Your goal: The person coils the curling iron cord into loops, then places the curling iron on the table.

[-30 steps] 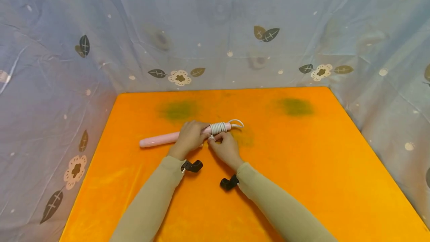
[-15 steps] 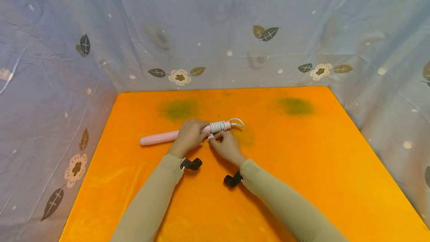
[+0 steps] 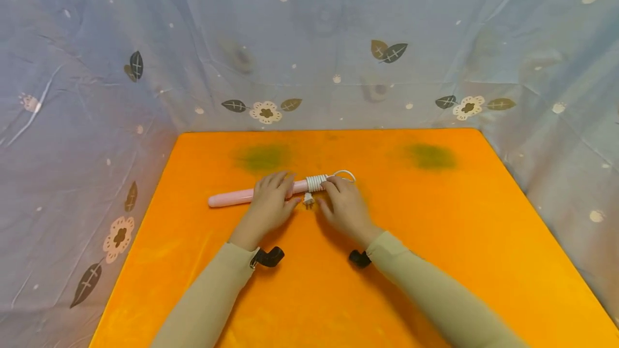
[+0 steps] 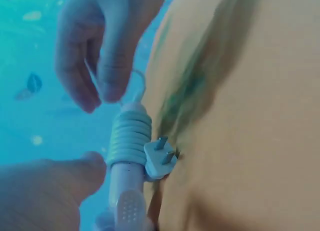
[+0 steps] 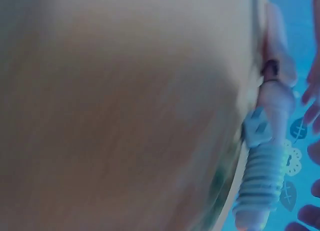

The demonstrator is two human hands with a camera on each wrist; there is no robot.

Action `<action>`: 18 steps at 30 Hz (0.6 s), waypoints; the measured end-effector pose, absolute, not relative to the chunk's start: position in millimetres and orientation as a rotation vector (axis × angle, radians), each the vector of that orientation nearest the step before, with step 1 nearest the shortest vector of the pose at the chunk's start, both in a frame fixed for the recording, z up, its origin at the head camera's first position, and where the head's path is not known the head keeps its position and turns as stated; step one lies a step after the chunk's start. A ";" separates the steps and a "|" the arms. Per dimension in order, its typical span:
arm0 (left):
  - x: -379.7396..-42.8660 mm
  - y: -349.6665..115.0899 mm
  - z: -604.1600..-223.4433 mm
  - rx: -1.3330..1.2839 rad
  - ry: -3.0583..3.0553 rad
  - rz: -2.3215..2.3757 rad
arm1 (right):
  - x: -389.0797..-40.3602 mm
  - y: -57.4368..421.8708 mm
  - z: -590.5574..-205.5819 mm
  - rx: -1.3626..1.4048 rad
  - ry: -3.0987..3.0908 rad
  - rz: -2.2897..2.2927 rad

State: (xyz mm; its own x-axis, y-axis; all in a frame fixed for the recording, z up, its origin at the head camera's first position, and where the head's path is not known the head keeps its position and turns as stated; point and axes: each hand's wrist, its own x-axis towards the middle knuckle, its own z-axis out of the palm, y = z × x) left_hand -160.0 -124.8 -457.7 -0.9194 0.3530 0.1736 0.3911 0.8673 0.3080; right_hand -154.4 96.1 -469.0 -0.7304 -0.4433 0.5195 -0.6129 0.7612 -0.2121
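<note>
A pink curling iron (image 3: 232, 198) lies slantwise on the orange table. Its white cord (image 3: 316, 183) is wound in a tight coil round the handle, and a loop sticks out at the right end. The two-pin plug (image 3: 308, 200) sits against the near side of the coil, prongs exposed in the left wrist view. My left hand (image 3: 268, 205) is over the iron's middle, thumb apart from it. My right hand (image 3: 349, 205) is by the coiled end, fingers loosely bent; in the left wrist view that hand (image 4: 110, 46) appears clear of the cord.
The orange table cover (image 3: 435, 262) carries two dark green patches towards the back. A grey-blue curtain (image 3: 333, 42) with flowers and leaves stands behind the table and along both sides. Black wrist cameras (image 3: 268, 256) hang under the sleeves.
The right hand has let go of the plug and moved right and up towards the coil. The left hand has loosened, its thumb spreading from the iron. The plug is now uncovered.
</note>
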 end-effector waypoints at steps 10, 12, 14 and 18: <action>-123.7 -140.6 -467.4 -0.240 -3.081 -0.284 | -143.5 109.2 -466.8 0.603 -2.852 0.093; -122.4 -143.6 -469.8 -0.230 -3.081 -0.269 | -141.9 109.1 -466.7 0.581 -2.896 0.078; -121.9 -145.6 -471.6 -0.231 -3.073 -0.263 | -141.2 109.1 -466.7 0.576 -2.914 0.062; -121.4 -148.0 -472.3 -0.229 -3.078 -0.259 | -140.7 109.0 -467.1 0.585 -2.908 0.037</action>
State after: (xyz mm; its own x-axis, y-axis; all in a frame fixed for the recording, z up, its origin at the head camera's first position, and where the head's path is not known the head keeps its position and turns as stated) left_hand -121.4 -148.0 -472.3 -0.9881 0.1432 0.0559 0.1505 0.9751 0.1628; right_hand -140.7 109.0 -467.1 -0.9076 -0.3814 0.1753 -0.3857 0.9226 0.0103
